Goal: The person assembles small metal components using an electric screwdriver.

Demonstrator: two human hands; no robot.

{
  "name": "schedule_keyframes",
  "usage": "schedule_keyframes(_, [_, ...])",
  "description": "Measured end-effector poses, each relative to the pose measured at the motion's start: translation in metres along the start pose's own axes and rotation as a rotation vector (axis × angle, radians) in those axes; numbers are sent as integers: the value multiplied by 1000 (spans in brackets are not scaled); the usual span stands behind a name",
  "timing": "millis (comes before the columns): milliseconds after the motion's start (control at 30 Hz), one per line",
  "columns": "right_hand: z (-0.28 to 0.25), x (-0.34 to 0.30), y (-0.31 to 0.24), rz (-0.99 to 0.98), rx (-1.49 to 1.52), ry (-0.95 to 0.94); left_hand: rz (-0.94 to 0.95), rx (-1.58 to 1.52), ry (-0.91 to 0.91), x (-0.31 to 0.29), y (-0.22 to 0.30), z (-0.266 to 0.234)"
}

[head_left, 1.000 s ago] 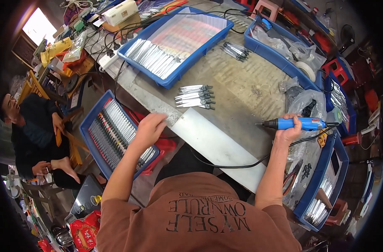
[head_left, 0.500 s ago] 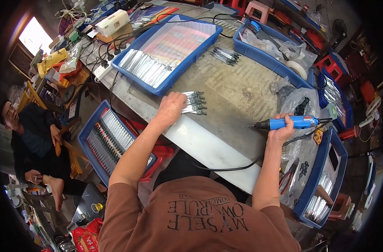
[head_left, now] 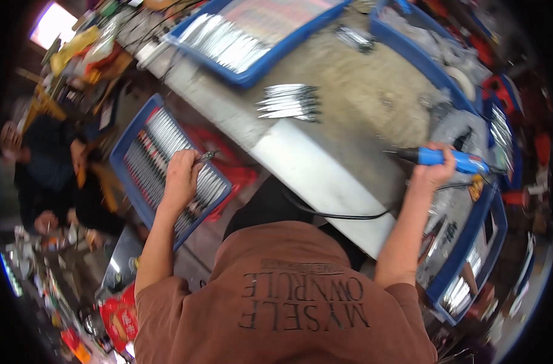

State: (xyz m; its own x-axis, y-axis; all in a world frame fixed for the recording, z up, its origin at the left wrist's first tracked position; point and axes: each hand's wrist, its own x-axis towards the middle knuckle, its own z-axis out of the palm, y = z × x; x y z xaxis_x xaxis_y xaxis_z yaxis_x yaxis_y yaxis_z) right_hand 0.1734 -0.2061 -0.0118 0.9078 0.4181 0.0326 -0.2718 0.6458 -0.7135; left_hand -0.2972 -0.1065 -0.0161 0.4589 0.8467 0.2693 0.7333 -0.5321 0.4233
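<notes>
My right hand (head_left: 438,167) is wrapped round a blue electric screwdriver (head_left: 467,161), its dark tip pointing left over the table. At the left, my left hand (head_left: 182,176) is closed above a blue tray (head_left: 122,142) filled with rows of silver rod-shaped pieces. A slim silver piece with a dark end (head_left: 210,156) sticks out from the fingers of that hand; most of it is hidden and blurred. A bundle of silver rod-like pieces with dark ends (head_left: 288,101) lies on the table, apart from both hands, near a white board (head_left: 316,176) along the front edge.
A larger blue tray (head_left: 252,77) of silver pieces stands at the back. Another small bundle (head_left: 355,37) lies beyond. Blue bins (head_left: 404,60) with plastic bags and a tape roll line the right. The screwdriver's black cable (head_left: 349,216) crosses the board. A seated person (head_left: 52,164) is at far left.
My left hand has left the bundle on the table and moved left and down to the lower tray. My right hand still holds the screwdriver. The whole view has shifted and blurred.
</notes>
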Motion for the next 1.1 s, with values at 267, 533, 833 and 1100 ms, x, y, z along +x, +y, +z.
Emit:
schedule_keyframes(267, [-42,37,-10,47,11,-143,-318,104,-110,-133,-92,-1])
schedule_keyframes(533, [-51,54,-6,66,-17,-156,-421,107,-195,-173,-93,9])
schedule_keyframes(833, [-47,51,-7,37,-61,-130,-405,91,-320,-182,-95,12])
schedule_keyframes(1100, [-47,50,-7,65,-68,-122,-410,20,-436,-185,-99,10])
